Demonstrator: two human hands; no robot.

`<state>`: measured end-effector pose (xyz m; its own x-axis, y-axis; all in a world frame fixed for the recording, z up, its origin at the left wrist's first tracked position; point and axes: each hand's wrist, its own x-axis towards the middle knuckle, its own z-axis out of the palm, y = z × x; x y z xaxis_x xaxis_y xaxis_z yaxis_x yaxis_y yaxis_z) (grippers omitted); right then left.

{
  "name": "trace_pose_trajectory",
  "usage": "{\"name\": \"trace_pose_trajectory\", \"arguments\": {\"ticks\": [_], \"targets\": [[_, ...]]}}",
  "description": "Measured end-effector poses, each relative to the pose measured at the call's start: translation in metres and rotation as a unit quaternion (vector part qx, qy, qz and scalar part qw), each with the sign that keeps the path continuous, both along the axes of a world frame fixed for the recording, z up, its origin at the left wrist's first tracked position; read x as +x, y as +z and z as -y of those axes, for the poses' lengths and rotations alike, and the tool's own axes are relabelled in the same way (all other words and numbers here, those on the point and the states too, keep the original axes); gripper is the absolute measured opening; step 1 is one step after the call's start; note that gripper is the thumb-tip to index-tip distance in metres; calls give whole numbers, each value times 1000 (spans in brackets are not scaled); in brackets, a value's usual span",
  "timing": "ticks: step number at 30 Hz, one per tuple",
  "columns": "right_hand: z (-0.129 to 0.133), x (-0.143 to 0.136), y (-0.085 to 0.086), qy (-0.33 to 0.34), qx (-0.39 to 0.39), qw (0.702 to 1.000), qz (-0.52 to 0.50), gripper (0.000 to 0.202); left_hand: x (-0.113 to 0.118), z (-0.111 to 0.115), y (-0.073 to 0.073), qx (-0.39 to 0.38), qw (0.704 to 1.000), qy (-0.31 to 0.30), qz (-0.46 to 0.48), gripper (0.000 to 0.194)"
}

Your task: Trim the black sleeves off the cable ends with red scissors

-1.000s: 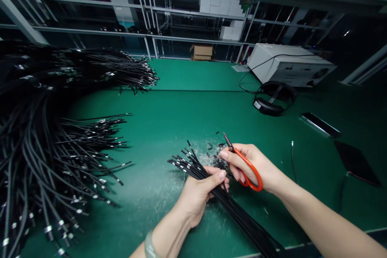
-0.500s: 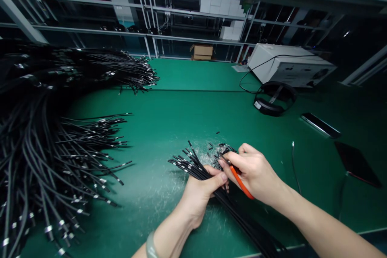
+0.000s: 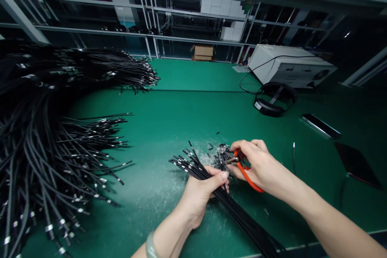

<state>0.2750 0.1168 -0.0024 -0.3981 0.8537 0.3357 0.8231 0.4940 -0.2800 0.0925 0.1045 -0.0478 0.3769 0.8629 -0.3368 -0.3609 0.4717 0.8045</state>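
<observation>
While the left hand point(image 3: 198, 193) clutches cables point(image 3: 242, 217) and the right hand point(image 3: 256, 163) grips scissors point(image 3: 247, 177), a white label point(image 3: 258, 105) seems illegible.

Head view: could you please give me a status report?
Left hand gripping black cables. Right hand holding orange-handled scissors. Black scraps on green table near both hands.

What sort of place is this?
Probably a workshop or factory bench for cable work: heaped black cables on a green work surface, orange-handled scissors in the right hand, metal racks with white boxes behind.
</observation>
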Motion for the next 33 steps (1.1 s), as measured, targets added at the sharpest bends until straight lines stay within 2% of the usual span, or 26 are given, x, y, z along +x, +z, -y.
{"name": "trace_pose_trajectory", "arguments": {"ticks": [3,5,7,9,13,17,22,24,27,28,30,32,33], "targets": [[3,13,4,22,-101,995,-13,35,0,0,1,-2,1000,-4,4,15],[5,20,3,34,-132,991,-1,37,0,0,2,-2,1000,-5,6,15],[8,23,-3,14,-100,994,50,37,0,-1,3,-5,1000,-6,7,16],[9,22,-10,-2,-29,992,121,35,1,-1,3,-11,1000,-6,9,16],[8,15,-20,35,71,974,211,24,1,-1,4,-14,1000,-9,10,16],[4,9,-21,34,109,965,237,18,1,0,4,-22,1000,-9,2,17],[0,10,-17,29,98,967,231,18,1,-1,4,-28,1000,-8,0,17],[1,12,-15,15,71,982,175,19,1,-2,4,-28,1000,-4,0,18],[6,8,-12,-45,-35,998,-10,22,2,-2,4,-24,1000,1,-4,18],[8,4,-10,-64,-89,990,-94,22,2,-1,4,-23,1000,2,-6,18],[11,-9,-7,-87,-188,944,-255,21,2,-1,3,-19,1000,4,-8,18],[12,-23,-4,-92,-246,891,-370,21,2,-1,3,-14,1000,5,-7,18],[13,-30,-3,-92,-257,874,-403,22,2,-1,3,-10,1000,4,-2,18]]}}
